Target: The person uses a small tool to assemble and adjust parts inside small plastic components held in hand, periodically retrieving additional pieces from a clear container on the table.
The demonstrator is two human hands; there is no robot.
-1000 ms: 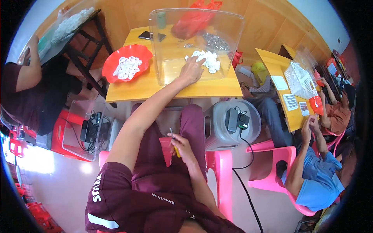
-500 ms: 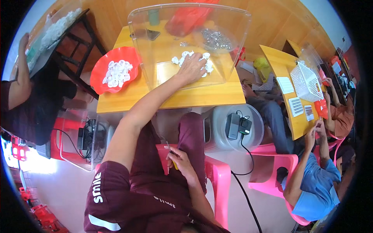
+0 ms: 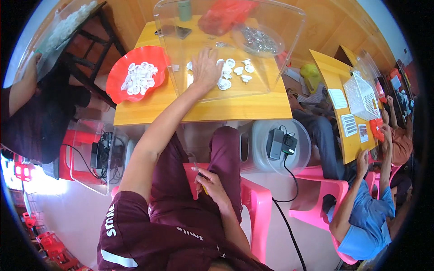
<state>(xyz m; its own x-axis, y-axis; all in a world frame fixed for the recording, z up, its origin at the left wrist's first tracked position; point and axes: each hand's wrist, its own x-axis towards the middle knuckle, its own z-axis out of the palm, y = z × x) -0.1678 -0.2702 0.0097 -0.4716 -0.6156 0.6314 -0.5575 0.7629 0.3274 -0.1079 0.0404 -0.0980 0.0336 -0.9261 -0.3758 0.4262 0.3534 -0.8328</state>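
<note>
My left hand [image 3: 208, 70] lies flat with fingers spread over the yellow table, inside the outline of a clear plastic bin [image 3: 296, 45]. Small round white plastic parts [image 3: 227, 67] are scattered under and to the right of it. One white part [image 3: 189, 66] shows by its left side. Down at my lap, my right hand [image 3: 211, 184] is closed around a slim screwdriver-like tool [image 3: 203, 185] with a yellow and black handle and a thin shaft pointing up. Its tip is too fine to make out. To the left, a red scalloped bowl [image 3: 115, 77] holds many similar white parts.
Behind the white parts, a clear bowl [image 3: 275, 47] contains small metal pieces. Near it are a red plastic bag [image 3: 221, 22], a phone [image 3: 183, 32] and a green cup [image 3: 184, 11]. People sit at both sides; a white basket [image 3: 359, 99] stands on the right-hand table.
My left hand has moved left across the table, and the white parts it covered in a cluster now lie spread out. My right hand keeps its hold at my lap. The view has shifted slightly.
</note>
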